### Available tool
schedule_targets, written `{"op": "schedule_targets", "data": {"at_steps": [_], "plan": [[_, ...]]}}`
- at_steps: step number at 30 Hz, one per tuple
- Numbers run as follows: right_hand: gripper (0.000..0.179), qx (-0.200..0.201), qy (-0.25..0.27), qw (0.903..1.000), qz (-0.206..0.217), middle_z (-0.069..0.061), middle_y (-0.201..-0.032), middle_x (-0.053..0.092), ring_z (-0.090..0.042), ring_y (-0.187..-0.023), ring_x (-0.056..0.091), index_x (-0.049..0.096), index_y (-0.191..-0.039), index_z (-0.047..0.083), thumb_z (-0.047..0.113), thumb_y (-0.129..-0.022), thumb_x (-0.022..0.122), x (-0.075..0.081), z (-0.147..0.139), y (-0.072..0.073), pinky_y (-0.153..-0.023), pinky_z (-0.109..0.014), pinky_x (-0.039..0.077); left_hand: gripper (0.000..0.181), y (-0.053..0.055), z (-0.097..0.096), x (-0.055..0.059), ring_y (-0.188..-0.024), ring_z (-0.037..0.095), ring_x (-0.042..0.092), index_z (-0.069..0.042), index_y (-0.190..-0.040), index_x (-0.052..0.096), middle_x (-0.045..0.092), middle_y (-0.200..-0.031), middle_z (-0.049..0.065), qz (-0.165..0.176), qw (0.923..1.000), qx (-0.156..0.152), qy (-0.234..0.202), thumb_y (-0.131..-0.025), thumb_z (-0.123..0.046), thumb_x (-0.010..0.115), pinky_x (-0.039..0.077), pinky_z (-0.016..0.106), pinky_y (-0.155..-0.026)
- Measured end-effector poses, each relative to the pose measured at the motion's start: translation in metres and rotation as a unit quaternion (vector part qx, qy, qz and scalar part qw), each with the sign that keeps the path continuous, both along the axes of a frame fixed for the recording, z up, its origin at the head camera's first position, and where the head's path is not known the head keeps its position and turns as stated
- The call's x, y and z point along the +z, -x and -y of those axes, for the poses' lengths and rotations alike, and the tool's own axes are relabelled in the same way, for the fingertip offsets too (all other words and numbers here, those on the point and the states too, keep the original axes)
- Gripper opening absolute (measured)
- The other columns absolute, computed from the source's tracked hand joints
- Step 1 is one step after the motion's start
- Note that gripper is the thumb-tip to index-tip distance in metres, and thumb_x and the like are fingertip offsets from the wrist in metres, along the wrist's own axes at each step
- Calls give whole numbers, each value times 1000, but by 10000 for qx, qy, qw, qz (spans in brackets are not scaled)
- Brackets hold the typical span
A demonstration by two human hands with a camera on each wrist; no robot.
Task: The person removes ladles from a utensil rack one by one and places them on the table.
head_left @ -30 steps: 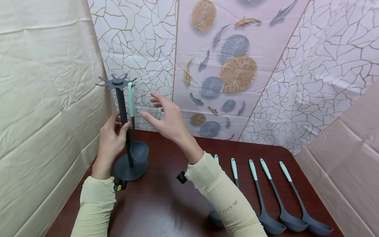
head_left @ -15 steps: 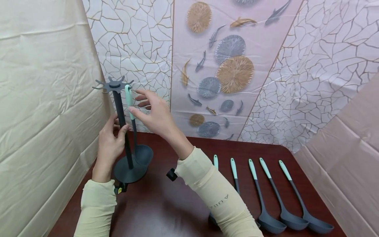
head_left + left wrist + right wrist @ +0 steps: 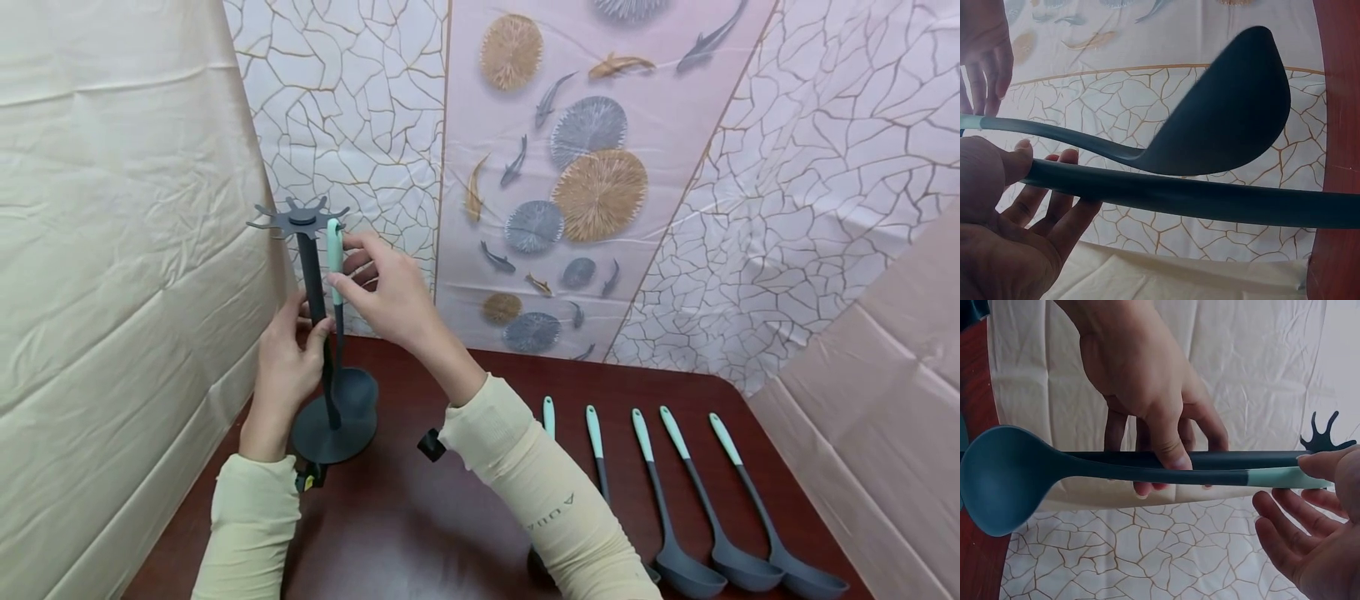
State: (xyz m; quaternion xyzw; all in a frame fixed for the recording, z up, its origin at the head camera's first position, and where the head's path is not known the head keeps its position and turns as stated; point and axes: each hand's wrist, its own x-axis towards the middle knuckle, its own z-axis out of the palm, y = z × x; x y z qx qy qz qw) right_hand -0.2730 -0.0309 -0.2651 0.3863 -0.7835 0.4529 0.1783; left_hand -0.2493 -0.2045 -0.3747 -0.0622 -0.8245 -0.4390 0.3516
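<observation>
A dark grey utensil stand (image 3: 311,271) with a round base and a hooked top rises at the table's left. My left hand (image 3: 291,354) grips its pole, thumb in front and fingers behind, as the right wrist view confirms. From one hook at the top hangs a ladle (image 3: 334,250) with a mint-green handle. My right hand (image 3: 397,292) pinches that handle between thumb and fingers just below the hook. The ladle's dark bowl (image 3: 1229,112) hangs beside the pole (image 3: 1222,200), low over the base.
Several more ladles (image 3: 686,575) with mint handles lie in a row at the right of the dark red table (image 3: 375,533), some partly hidden by my right sleeve (image 3: 547,492). A cream cloth (image 3: 127,275) stands close on the left, a patterned backdrop (image 3: 352,108) behind.
My right hand has moved left to the ladle's handle and now pinches it. The ladle's bowl swung out to the right, then back toward the pole. My left hand keeps its grip.
</observation>
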Motion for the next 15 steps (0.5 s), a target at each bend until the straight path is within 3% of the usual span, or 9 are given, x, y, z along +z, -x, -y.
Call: {"op": "schedule_targets", "data": {"at_steps": [6, 15], "plan": [[35, -24, -33, 10000, -32, -6, -100, 74, -10, -84, 74, 63, -132, 7, 14, -100, 75, 1, 1, -3, -82, -26, 60, 42, 1, 1, -1, -102, 39, 70, -7, -146, 56, 65, -112, 19, 1, 10000, -57, 31, -106, -12, 67, 56, 57, -85], [34, -2, -120, 9999, 41, -6, -101, 71, -12, -81, 71, 61, -133, 6, 12, -101, 71, 2, -2, -6, -75, -21, 57, 42, 1, 1, -1, -102, 39, 70, -6, -145, 57, 65, -110, 19, -98, 9999, -74, 60, -104, -8, 68, 54, 57, -86]]}}
